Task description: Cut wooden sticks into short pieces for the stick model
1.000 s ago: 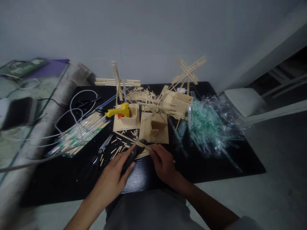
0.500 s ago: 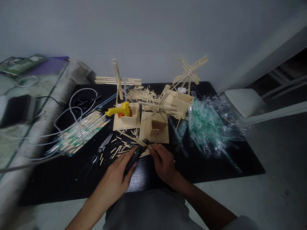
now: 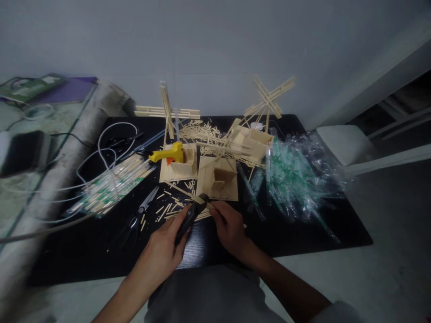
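My left hand [image 3: 166, 244] is wrapped round the handles of dark pliers or cutters [image 3: 189, 222]; their exact kind is hard to make out. The tool's jaws sit on a bundle of thin wooden sticks [image 3: 185, 193] that slants up to the left. At the near end of these sticks, my right hand [image 3: 229, 229] pinches them just right of the jaws. Right behind the jaws stands a stick-built base with a small walled box [image 3: 208, 177]. Cut stick pieces [image 3: 167, 208] lie scattered to the left of the tool.
A yellow glue gun [image 3: 168, 154] rests on another stick model at the back left. Scissors [image 3: 148, 200], packed sticks [image 3: 114, 186] and white cables [image 3: 101, 148] lie left. Clear plastic wrappers [image 3: 292, 175] cover the right side. Two windmill-like stick crosses [image 3: 269, 96] rise at the back.
The view has shifted very slightly. Both hands keep their hold on the tool and the sticks, with almost no visible movement.
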Demonstrator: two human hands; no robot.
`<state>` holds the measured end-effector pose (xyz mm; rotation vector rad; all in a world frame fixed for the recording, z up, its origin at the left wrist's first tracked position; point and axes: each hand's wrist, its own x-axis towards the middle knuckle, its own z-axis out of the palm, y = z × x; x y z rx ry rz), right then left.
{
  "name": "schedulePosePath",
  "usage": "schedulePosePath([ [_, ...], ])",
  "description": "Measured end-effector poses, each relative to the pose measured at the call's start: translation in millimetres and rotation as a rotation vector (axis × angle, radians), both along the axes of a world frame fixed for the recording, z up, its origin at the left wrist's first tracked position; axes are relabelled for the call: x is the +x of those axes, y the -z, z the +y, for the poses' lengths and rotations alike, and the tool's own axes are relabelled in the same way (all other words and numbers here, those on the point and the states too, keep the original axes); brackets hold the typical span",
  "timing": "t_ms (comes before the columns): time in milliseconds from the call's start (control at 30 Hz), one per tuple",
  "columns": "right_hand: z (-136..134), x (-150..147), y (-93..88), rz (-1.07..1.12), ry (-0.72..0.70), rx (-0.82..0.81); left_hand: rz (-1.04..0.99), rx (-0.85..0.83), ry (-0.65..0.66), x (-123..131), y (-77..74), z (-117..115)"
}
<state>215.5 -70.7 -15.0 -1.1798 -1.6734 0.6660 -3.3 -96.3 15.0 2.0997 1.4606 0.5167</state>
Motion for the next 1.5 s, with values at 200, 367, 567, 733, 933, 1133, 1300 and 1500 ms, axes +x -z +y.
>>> schedulePosePath([
  [200, 0, -1, 1.7, 0.004, 0.004, -0.009, 0.02, 0.035, -0.026, 0, 4.9, -2],
  [367, 2, -2, -1.0, -0.007, 0.004, 0.002, 0.04, 0.055, -0.033, 2, 6.4, -2],
  [567, 3, -1, -2.9, 0.021, -0.022, -0.004, 0.018, 0.06, -0.04, 0, 4.0, 1],
  [733, 1, 1, -7.3, 0.018, -0.077, -0.04, 0.006, 0.078, -0.041, -3, 5.1, 0],
  [933, -4, -5, -16.2, -0.033, 0.035, -0.144, -0.07, 0.042, -0.039, 3, 8.6, -6],
  [1133, -1, -11, -26.2, -0.175, 0.155, -0.164, -0.102, 0.015, -0.066, 8, 10.0, -8],
  [1300, 1, -12, -32.9, -0.242, 0.168, -0.188, -0.123, 0.01, -0.08, 10, 5.7, -9],
  [1500, -1, -13, -33.1, -0.318, 0.183, -0.217, -0.139, -0.016, -0.099, 10, 6.0, -14],
])
